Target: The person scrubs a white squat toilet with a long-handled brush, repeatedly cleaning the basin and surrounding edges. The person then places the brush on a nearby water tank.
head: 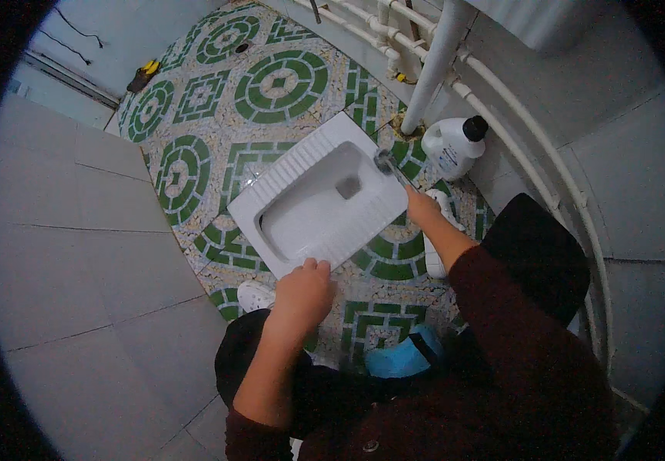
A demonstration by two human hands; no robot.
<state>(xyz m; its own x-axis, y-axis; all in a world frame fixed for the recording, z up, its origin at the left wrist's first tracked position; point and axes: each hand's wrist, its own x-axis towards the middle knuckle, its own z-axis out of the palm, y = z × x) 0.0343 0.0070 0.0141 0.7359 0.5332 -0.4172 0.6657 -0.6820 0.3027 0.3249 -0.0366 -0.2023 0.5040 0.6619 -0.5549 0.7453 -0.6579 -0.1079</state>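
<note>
A white ceramic squat toilet pan point(361, 222) lies set in the floor before me, with ribbed footrests along both long sides and a dark square patch point(348, 187) in its bowl. My right hand point(422, 206) grips a thin handle at the pan's right corner. On that handle's far end is a grey scrubbing head, probably a steel wool scrubber point(384, 159), at the rim. My left hand point(307, 288) hovers over or rests on the near corner of the pan, fingers bent; whether it touches is unclear. It appears to hold no tool.
A white jug point(452, 147) with a black cap stands right of the pan, near a grey drainpipe point(433, 69). Cream pipes point(517, 155) run along the right wall. White clogs point(254, 295) flank the pan. A blue object point(404, 352) lies below me. Far left sits a black-and-yellow item point(144, 76).
</note>
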